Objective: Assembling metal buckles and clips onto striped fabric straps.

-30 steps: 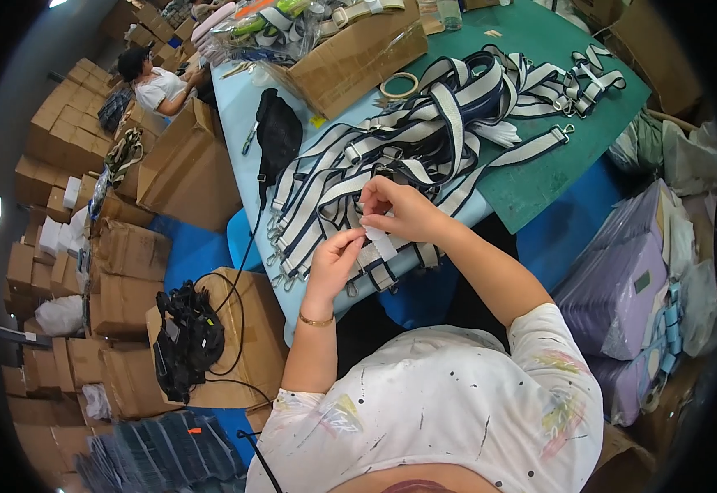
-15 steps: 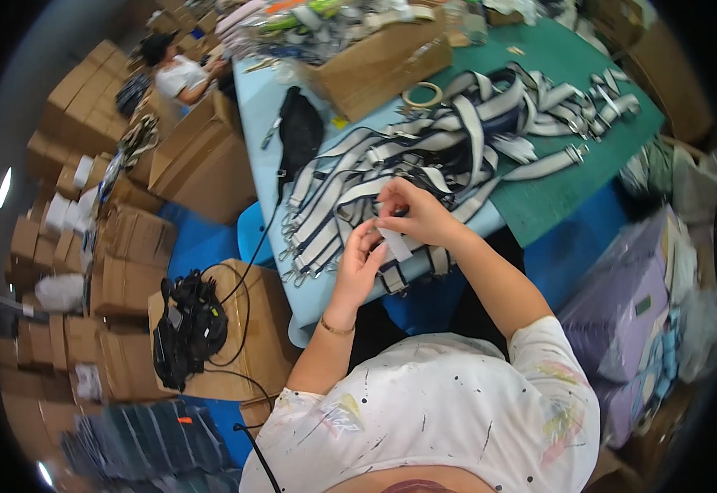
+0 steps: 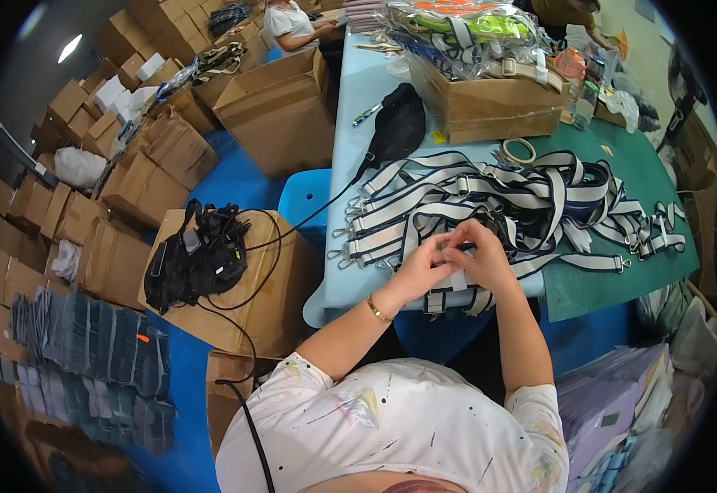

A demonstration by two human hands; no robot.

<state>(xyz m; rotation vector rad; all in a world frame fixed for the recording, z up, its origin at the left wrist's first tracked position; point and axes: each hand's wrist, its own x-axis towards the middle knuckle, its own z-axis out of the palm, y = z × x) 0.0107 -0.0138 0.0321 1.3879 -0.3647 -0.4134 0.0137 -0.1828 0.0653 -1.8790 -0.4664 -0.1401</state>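
Over the near edge of the table, my left hand (image 3: 421, 269) and my right hand (image 3: 480, 253) meet with their fingertips close together. A small white strip (image 3: 458, 281), like a label or a piece of tape, hangs below the fingers of my left hand. My right hand is closed in a pinch beside it; whatever lies between its fingertips is too small to make out. Just beyond both hands lies a heap of white-and-navy webbing straps (image 3: 424, 215). Metal snap hooks (image 3: 340, 255) show at the heap's left end, and some strap ends hang over the near edge.
Behind the straps are a tape roll (image 3: 518, 151), a cardboard box (image 3: 490, 107) with bagged straps, and a black pouch (image 3: 399, 123). A green mat (image 3: 613, 283) covers the table's right side. Left stand a blue stool (image 3: 307, 197) and a carton (image 3: 268, 271) bearing black gear. Someone sits far left.
The view has shifted, so the table now appears farther right and more of its back shows. My hands stay together, and the white strip shows less between them.
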